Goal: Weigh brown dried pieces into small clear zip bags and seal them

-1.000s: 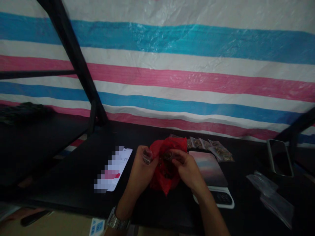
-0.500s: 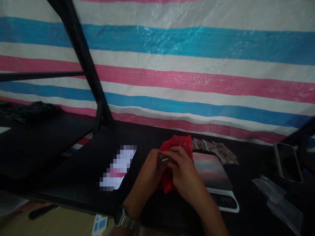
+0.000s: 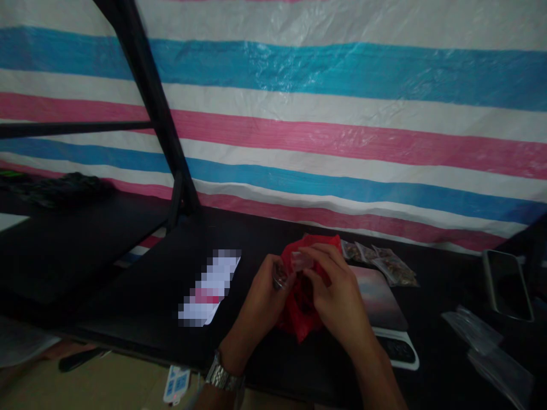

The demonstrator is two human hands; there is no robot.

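Note:
My left hand (image 3: 262, 293) and my right hand (image 3: 337, 296) meet over a crumpled red plastic bag (image 3: 299, 307) on the black table (image 3: 128, 296). Between the fingertips of both hands is a small clear plastic pouch (image 3: 294, 265); my left hand pinches its left end and my right hand grips its upper edge. A metal watch (image 3: 224, 378) is on my left wrist. Dim light hides what is inside the red bag.
A small scale (image 3: 384, 319) with a reflective plate lies right of the bag. Several filled little pouches (image 3: 387, 263) lie behind it. A blurred phone (image 3: 209, 287) lies left, another phone (image 3: 508, 285) far right. Empty clear bags (image 3: 482, 336) lie near the right edge. A striped tarp (image 3: 342, 114) hangs behind.
My hands lifted off the red bag slightly and spread apart a little, with the clear pouch now held above it. The view shifted slightly to the left.

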